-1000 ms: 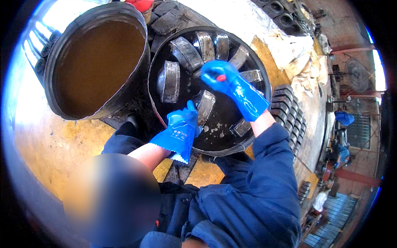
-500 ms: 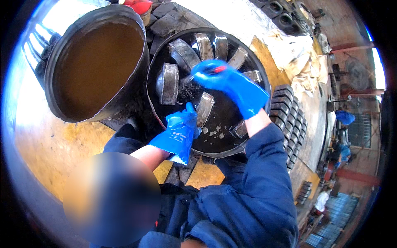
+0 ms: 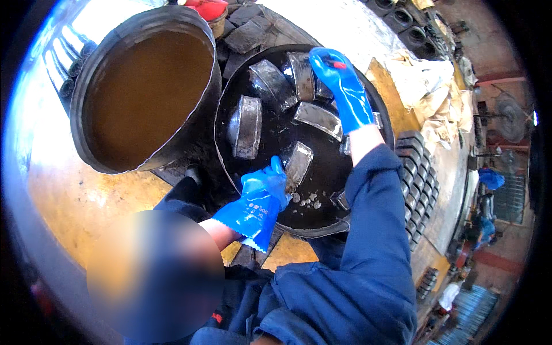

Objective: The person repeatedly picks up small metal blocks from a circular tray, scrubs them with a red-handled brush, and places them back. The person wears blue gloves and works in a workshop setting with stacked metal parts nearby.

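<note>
My left hand (image 3: 264,190), in a blue rubber glove, is closed on the left side of a curved metal piece (image 3: 299,164), its index finger lying along the edge. This piece is inside a round dark tub (image 3: 253,215) with dark liquid. My right hand (image 3: 332,66), gloved alike, is above the tub's far side, closed round a red-handled tool (image 3: 338,65) whose working end is hidden. Below it lies a slanted metal piece (image 3: 319,119). Other curved pieces (image 3: 248,127) stand along the tub wall, some partly hidden by my right arm.
Left of the tub stands a large drum (image 3: 146,103) of brown liquid. Stacked dark ribbed blocks (image 3: 417,184) sit to the right, beside pale crumpled cloth (image 3: 431,92). Pale flakes (image 3: 307,201) float near the tub's front. A red object (image 3: 207,8) sits at the back.
My right hand has swung up and to the right, from the tub's middle to its far rim, uncovering the slanted piece. My left hand keeps its place on its piece. The view has shifted slightly.
</note>
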Demonstrator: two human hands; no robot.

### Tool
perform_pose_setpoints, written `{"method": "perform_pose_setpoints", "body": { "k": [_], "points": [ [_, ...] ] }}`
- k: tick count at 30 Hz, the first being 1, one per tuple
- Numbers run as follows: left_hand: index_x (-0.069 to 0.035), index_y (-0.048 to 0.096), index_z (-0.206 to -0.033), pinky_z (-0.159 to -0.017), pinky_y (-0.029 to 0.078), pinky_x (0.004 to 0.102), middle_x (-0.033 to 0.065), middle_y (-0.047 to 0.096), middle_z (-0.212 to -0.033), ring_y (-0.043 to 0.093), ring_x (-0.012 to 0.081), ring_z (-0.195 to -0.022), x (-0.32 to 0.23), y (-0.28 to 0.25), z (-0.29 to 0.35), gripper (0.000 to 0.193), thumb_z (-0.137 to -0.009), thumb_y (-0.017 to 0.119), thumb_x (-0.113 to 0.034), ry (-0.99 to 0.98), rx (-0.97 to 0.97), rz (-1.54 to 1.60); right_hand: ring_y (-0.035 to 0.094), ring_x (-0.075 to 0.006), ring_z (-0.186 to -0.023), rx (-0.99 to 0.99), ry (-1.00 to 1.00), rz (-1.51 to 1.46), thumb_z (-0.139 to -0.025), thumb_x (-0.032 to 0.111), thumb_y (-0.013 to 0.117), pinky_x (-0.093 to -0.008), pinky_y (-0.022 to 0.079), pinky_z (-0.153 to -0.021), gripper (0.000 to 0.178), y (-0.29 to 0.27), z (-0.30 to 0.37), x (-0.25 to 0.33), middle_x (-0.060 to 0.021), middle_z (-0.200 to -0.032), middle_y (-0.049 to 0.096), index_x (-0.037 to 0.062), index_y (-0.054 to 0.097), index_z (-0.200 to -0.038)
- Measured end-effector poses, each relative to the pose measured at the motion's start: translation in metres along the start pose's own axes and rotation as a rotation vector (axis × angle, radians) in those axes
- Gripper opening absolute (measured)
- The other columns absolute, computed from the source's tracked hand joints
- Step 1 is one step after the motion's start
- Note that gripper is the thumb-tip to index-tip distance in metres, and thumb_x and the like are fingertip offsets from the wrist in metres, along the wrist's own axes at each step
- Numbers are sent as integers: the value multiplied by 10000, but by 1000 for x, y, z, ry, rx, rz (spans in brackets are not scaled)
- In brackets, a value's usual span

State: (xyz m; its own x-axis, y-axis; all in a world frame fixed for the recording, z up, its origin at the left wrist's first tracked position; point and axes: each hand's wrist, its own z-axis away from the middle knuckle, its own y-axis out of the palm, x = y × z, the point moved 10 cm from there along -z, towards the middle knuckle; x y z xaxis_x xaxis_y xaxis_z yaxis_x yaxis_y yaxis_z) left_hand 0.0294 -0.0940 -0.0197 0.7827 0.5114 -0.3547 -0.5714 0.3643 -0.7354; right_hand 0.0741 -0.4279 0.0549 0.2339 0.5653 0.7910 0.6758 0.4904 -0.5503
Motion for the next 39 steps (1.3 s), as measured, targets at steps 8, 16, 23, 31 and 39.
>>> {"method": "perform_pose_setpoints", "body": {
  "k": [8,16,23,31,39],
  "points": [
    [-27,379,-1473,-851,607,535,189,755,-1176,760,367,-1061,-2,-2,0,906,-829,808,-499,25,21,-17,722,-136,-825,0,328,105,-919,277,772,-290,586,-817,238,20,-16,-29,-51,-907,793,61,794,-1013],
    [-5,388,-1477,-876,600,543,198,749,-1217,762,380,-1061,1,7,-5,919,-811,812,-475,10,9,-5,737,-136,-899,-12,89,-18,-925,110,779,-313,593,-829,125,2,121,23,-60,-994,797,58,792,-1038],
    [10,382,-1512,-878,595,545,173,768,-1207,760,375,-1086,3,-7,5,960,-834,780,-542,46,55,-26,745,-327,-810,394,-234,160,-870,145,762,-411,601,-737,81,65,152,136,-142,-884,762,84,786,-919],
    [21,374,-1522,-861,590,565,165,780,-1192,774,351,-1063,1,-1,6,970,-859,737,-585,107,102,-27,757,-360,-997,850,184,642,-798,376,796,-476,608,-890,296,151,172,26,-148,-1014,790,146,798,-984],
    [-14,434,-1446,-841,573,585,176,772,-1164,765,396,-1060,7,3,2,799,-860,755,-451,38,28,16,691,-117,-954,215,159,-202,-961,162,764,-309,580,-882,184,36,115,77,-38,-1065,767,46,776,-1103]
  ]
}}
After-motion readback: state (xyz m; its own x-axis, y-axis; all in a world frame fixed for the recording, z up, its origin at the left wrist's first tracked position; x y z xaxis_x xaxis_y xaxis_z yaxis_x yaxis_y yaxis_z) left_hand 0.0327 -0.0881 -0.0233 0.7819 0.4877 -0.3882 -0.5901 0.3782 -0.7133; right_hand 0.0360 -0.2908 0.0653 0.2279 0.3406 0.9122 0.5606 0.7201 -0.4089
